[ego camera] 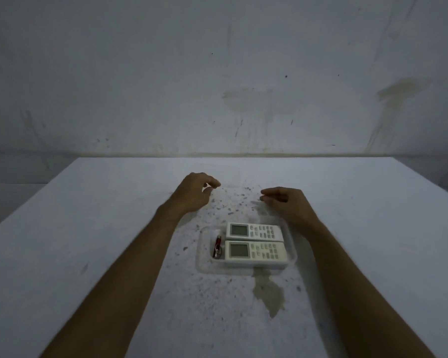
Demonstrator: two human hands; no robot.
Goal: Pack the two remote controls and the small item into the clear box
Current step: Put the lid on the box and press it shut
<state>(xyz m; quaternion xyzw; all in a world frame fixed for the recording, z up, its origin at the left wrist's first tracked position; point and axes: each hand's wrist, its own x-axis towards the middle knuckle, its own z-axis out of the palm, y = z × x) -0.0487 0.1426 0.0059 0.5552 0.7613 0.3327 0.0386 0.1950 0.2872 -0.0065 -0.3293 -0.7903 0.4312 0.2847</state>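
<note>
The clear box sits at the table's middle. Two white remote controls lie side by side in it, screens to the left: the far remote and the near remote. A small red item lies in the box to their left. Beyond the box, my left hand pinches thumb to fingertips. My right hand has curled fingers pointing left. A faint clear lid shows between the two hands, each hand at one of its edges, raised above the table.
The white table is speckled with dark flecks around the box, and a brownish stain runs in front of it. A stained white wall stands right behind the table's far edge.
</note>
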